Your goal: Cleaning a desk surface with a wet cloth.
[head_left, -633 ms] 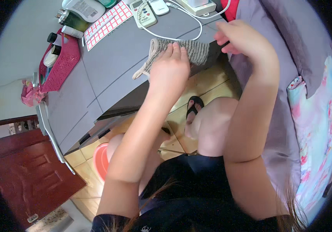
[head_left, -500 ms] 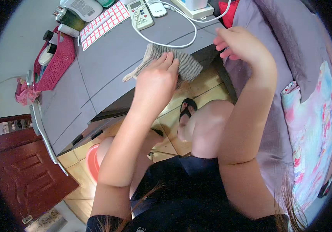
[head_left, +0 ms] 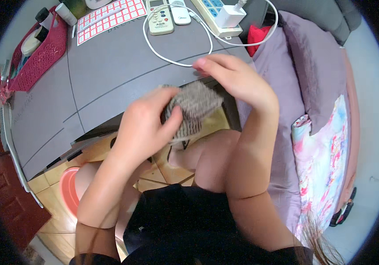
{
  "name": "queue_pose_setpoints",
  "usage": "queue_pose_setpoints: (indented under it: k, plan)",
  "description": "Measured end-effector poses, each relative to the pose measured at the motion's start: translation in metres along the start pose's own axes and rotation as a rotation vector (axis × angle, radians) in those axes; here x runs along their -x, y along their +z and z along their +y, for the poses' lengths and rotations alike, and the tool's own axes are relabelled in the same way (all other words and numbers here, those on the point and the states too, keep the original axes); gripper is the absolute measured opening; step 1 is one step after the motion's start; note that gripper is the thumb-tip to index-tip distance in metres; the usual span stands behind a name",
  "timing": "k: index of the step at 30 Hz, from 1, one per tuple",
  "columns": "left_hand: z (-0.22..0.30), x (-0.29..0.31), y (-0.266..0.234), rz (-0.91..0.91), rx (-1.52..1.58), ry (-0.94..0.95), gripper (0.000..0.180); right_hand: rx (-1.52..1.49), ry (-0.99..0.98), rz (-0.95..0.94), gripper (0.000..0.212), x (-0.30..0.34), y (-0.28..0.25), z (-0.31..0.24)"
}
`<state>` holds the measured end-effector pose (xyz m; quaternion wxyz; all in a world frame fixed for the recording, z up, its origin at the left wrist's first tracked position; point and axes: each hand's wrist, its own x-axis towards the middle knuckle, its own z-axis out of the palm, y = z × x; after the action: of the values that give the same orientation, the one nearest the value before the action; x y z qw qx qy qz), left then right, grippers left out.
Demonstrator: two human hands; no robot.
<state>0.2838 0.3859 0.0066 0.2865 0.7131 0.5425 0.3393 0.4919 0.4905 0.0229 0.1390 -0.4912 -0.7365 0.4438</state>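
Now the left hand (head_left: 141,123) holds striped cloth (head_left: 196,102).

Bright, diffuse light is washing over the desk (head_left: 105,73), shadow is darkening the gap beneath, slight motion blur is softening the striped knit cloth (head_left: 191,106), fisheye distortion is bending straight edges, black vignetting is ringing the corners
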Motion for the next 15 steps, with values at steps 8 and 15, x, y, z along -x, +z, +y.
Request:
queue_pose_setpoints:
  k: [8,15]
  plan:
    - [0.030,-0.045,0.001,0.280,0.268,0.075,0.028,-0.798,-0.163,0.157,0.052,0.044,0.016,-0.032]
    - [0.032,-0.033,0.029,0.157,0.555,-0.047,0.032,-0.792,-0.194,0.251,0.040,0.042,0.025,0.004]
